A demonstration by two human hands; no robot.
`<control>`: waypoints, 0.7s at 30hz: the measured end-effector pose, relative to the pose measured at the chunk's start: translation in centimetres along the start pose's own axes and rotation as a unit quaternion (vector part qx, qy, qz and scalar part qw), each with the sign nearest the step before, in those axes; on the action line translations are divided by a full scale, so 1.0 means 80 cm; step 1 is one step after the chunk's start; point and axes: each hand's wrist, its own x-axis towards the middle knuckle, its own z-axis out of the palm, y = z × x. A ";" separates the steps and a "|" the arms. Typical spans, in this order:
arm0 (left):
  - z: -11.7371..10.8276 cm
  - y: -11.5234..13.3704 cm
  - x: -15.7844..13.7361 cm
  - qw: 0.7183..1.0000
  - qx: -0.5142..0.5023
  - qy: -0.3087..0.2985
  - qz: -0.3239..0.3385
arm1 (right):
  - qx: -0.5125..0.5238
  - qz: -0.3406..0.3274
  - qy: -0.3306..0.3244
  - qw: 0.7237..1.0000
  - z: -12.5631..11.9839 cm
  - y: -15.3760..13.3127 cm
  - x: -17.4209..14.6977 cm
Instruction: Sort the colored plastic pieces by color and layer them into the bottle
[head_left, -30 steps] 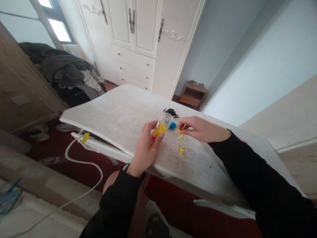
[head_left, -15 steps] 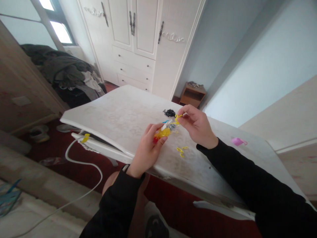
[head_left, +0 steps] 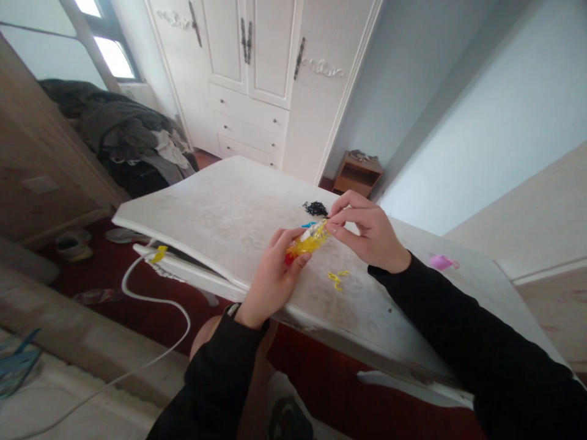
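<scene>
My left hand (head_left: pixel 277 269) is wrapped round a small clear plastic container (head_left: pixel 307 241), tilted with its upper end toward the right. Yellow pieces fill much of it, with red showing near the lower end. At the upper end, the fingertips of my right hand (head_left: pixel 362 229) come together; what they grip, if anything, is too small to make out. Behind the container lies a heap of small black pieces (head_left: pixel 315 208). A bit of blue (head_left: pixel 308 224) shows beside it. Several loose yellow pieces (head_left: pixel 338 279) lie on the tabletop below my right hand.
The white table (head_left: pixel 220 201) carries a pink object (head_left: pixel 441 262) at its right side. A white cable (head_left: pixel 158 300) hangs by the left edge near a yellow tag (head_left: pixel 159 253). Beyond stand a white wardrobe (head_left: pixel 257 122) and a small wooden cabinet (head_left: pixel 358 177).
The yellow piece pinched in my right hand has gone down to the container's upper end, where more yellow now shows. My right fingers have closed in on that end. My left hand stays put.
</scene>
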 end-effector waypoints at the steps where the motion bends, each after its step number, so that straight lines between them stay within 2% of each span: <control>1: 0.000 0.000 0.000 1.000 -0.001 0.000 0.000 | -0.015 -0.010 0.000 1.000 -0.001 -0.001 0.000; 5: 0.001 -0.001 0.000 1.000 -0.003 0.001 -0.001 | -0.040 -0.011 0.021 0.999 -0.002 -0.006 0.001; 11: 0.002 -0.004 -0.001 1.000 -0.012 0.004 -0.008 | -0.032 -0.013 0.012 0.999 -0.002 -0.009 0.003; 15: 0.005 -0.011 -0.003 0.997 -0.055 0.045 -0.030 | -0.045 0.004 0.045 0.998 -0.003 -0.004 0.002; 17: 0.007 -0.014 -0.004 0.992 -0.090 0.081 -0.042 | -0.053 0.046 0.004 0.998 -0.001 0.004 -0.001; 19: 0.008 -0.016 -0.004 0.989 -0.100 0.101 -0.046 | -0.070 0.080 -0.107 0.989 0.006 0.015 -0.008; 21: 0.009 -0.016 -0.004 0.990 -0.086 0.103 -0.041 | -0.099 0.080 -0.214 0.968 0.016 0.029 -0.016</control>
